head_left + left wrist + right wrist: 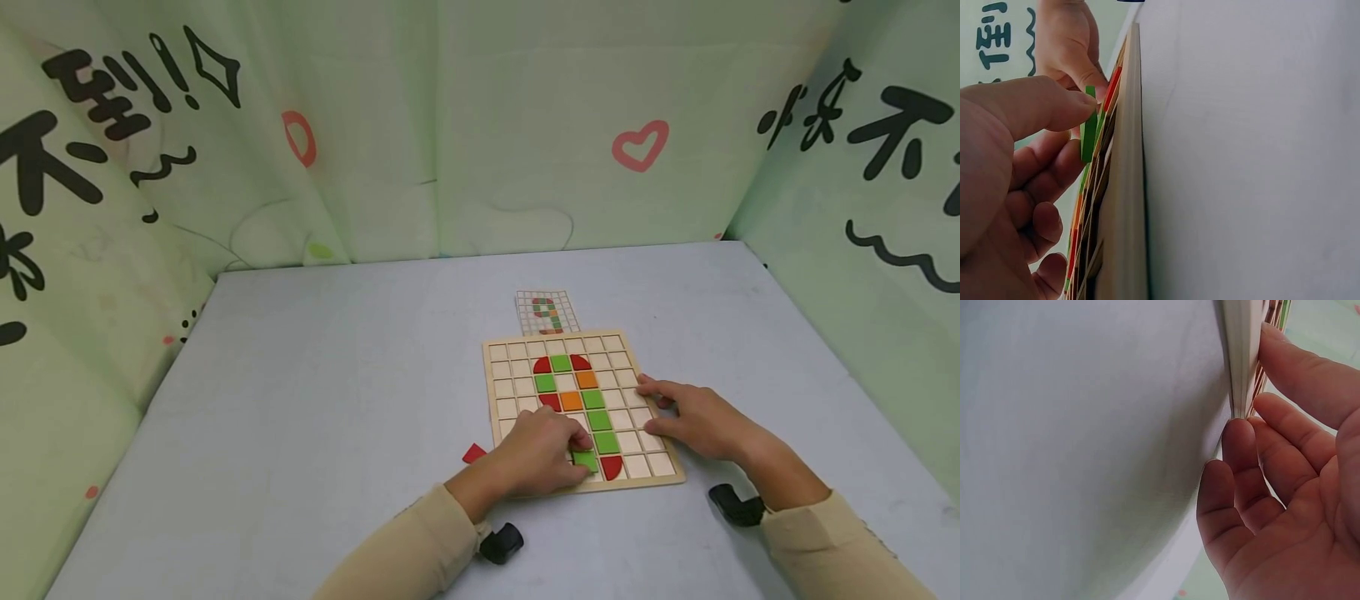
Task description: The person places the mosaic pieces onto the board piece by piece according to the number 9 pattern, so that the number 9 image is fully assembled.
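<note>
A wooden grid board [647,482] lies on the table with red, green and orange tiles set in some of its squares. Between thumb and fingers, my left hand [538,450] pinches a green square tile [585,461] over the lower part of the grid. In the left wrist view that green tile [1089,134] stands tilted above the board. A red quarter-round tile [612,467] sits to its right. My right hand [705,423] rests along the board's right edge, thumb and fingertips touching it. The left hand covers the board's lower left squares.
Behind the board lies a pattern card [546,308], its lower end against or under the frame. A red piece [474,453] shows left of the board by the left wrist. Printed curtains [465,125] surround the white table [315,417].
</note>
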`<control>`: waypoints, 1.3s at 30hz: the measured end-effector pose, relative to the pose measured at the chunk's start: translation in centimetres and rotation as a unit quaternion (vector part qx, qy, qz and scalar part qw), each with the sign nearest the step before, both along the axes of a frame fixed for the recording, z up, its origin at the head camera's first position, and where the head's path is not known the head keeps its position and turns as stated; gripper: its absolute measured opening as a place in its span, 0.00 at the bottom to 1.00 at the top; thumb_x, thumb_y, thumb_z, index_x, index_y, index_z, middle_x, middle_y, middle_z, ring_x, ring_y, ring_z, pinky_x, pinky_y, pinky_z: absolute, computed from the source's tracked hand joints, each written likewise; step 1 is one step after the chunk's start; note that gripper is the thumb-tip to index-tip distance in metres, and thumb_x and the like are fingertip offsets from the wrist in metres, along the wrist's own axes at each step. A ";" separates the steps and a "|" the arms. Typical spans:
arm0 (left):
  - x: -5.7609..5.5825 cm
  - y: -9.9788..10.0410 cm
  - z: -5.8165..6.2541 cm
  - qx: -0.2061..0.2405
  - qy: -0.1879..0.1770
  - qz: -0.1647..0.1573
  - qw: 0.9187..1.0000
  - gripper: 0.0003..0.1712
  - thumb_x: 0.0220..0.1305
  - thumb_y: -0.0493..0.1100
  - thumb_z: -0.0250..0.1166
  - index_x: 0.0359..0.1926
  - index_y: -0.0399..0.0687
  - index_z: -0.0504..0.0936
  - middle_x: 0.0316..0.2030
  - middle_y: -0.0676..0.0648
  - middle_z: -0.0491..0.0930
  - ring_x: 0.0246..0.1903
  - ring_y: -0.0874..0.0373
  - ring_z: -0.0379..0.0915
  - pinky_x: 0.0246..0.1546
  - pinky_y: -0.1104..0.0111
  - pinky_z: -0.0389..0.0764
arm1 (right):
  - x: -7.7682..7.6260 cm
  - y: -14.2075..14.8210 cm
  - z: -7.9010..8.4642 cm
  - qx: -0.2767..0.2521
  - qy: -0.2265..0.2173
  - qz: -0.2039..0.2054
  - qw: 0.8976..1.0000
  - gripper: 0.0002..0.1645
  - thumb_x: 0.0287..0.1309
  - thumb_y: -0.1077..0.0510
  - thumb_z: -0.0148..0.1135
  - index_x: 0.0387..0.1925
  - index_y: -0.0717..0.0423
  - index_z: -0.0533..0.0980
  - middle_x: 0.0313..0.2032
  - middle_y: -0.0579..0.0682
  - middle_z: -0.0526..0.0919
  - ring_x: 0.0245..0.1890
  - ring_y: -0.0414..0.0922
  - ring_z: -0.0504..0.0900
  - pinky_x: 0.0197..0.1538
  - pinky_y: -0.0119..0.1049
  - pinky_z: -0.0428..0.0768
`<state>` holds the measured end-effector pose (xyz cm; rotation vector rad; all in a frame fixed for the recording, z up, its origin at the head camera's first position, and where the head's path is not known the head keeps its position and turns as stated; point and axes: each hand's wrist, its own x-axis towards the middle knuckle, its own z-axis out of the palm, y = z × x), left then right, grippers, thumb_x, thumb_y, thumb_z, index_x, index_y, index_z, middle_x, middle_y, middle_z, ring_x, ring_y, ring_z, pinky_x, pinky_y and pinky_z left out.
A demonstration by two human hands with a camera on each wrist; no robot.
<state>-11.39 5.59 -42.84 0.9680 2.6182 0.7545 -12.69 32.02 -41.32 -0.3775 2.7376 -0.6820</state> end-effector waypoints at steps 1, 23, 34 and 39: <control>0.0 0.0 -0.1 -0.001 0.001 0.000 1.000 0.10 0.60 0.49 0.71 0.43 0.57 0.87 0.32 0.67 0.78 0.39 0.68 0.67 0.44 0.70 0.66 | 0.0 0.0 0.0 0.000 0.000 0.000 1.000 0.37 0.61 0.51 0.70 0.65 0.66 0.70 0.69 0.63 0.66 0.57 0.61 0.74 0.56 0.60 0.71; 0.8 1.4 -0.4 -0.050 0.049 0.005 0.998 0.09 0.58 0.50 0.72 0.40 0.60 0.86 0.28 0.65 0.76 0.41 0.66 0.67 0.37 0.71 0.64 | 0.1 -0.1 0.0 -0.007 0.002 0.005 1.000 0.36 0.61 0.51 0.69 0.65 0.65 0.71 0.70 0.62 0.66 0.57 0.60 0.75 0.57 0.58 0.72; 1.0 1.4 -0.2 -0.055 0.052 0.005 0.997 0.07 0.59 0.50 0.72 0.38 0.61 0.85 0.30 0.65 0.76 0.42 0.66 0.68 0.38 0.71 0.64 | 0.0 -0.2 0.2 -0.004 0.001 0.003 1.000 0.36 0.61 0.51 0.69 0.65 0.65 0.71 0.69 0.62 0.66 0.56 0.59 0.75 0.57 0.58 0.71; 1.0 1.2 0.0 -0.056 0.048 0.003 0.997 0.07 0.59 0.51 0.72 0.39 0.61 0.86 0.30 0.65 0.77 0.42 0.66 0.68 0.39 0.70 0.65 | -0.1 -0.2 0.2 -0.004 0.001 0.005 1.000 0.36 0.61 0.52 0.69 0.65 0.65 0.71 0.69 0.62 0.67 0.56 0.60 0.75 0.57 0.58 0.71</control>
